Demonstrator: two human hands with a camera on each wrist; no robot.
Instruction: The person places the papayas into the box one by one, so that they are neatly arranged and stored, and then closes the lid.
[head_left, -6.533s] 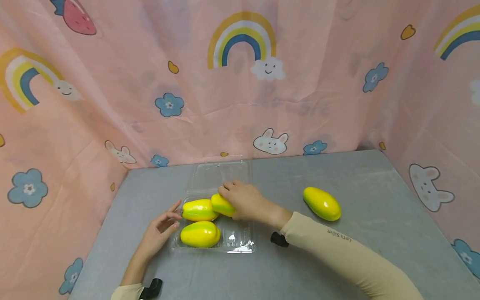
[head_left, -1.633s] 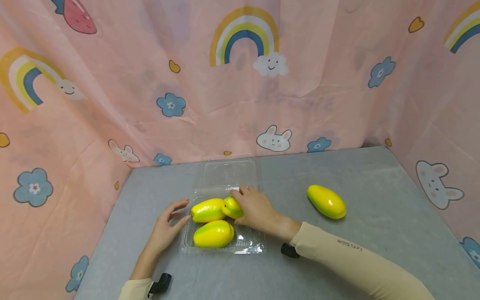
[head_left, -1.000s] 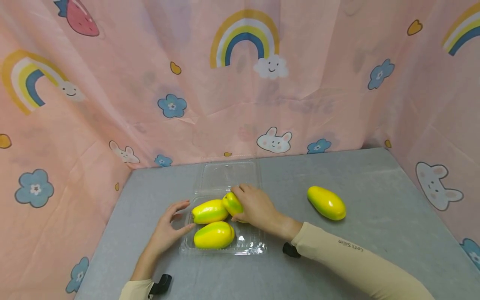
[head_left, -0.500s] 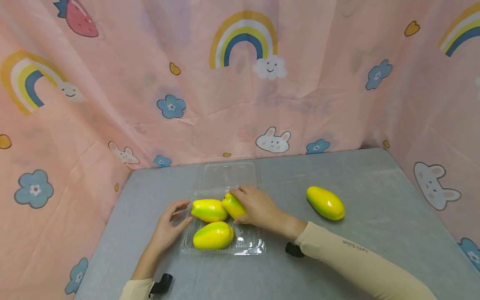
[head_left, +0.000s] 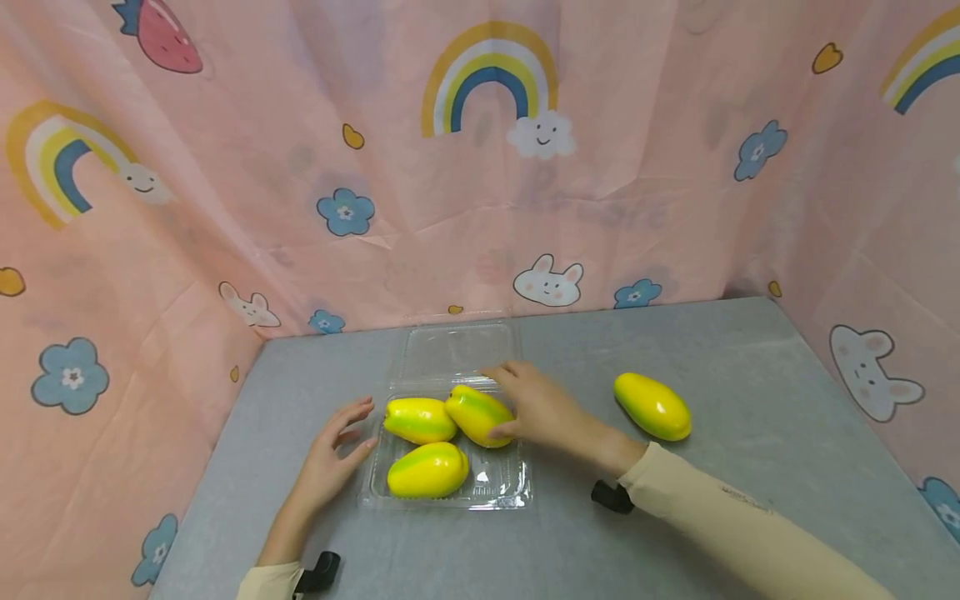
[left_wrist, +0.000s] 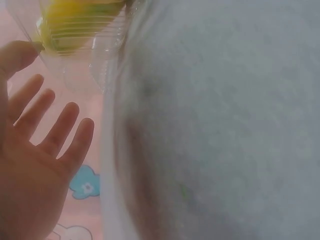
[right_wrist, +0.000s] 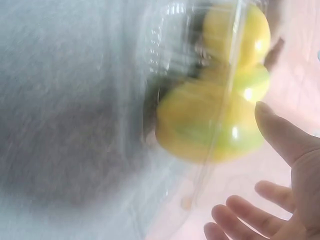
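A clear plastic clamshell box (head_left: pixel 501 493) holds three glossy yellow-green papayas. One papaya (head_left: pixel 418 420) lies at the back left, another papaya (head_left: pixel 427 471) in front of it. The third papaya (head_left: pixel 477 415) rests slanted at the back right, its narrow end against the back-left one. Around its right end my right hand (head_left: pixel 543 408) is spread, fingers loosened; in the right wrist view the thumb (right_wrist: pixel 280 131) comes close to its skin. At the box's left side my left hand (head_left: pixel 330 454) has its fingers apart, and the left wrist view shows the thumb (left_wrist: pixel 19 56) at the plastic wall.
A fourth papaya (head_left: pixel 652 406) lies on the grey tabletop (head_left: pixel 720 358) to the right of the box. The box's lid (head_left: pixel 457 350) is folded back towards the pink patterned curtain (head_left: pixel 450 225). Black wrist cameras sit on both sleeves.
My right hand has let go of the papaya at the back right of the box and drawn back to the right. Over the last seconds that papaya was turned and settled. My left hand shifted slightly left.
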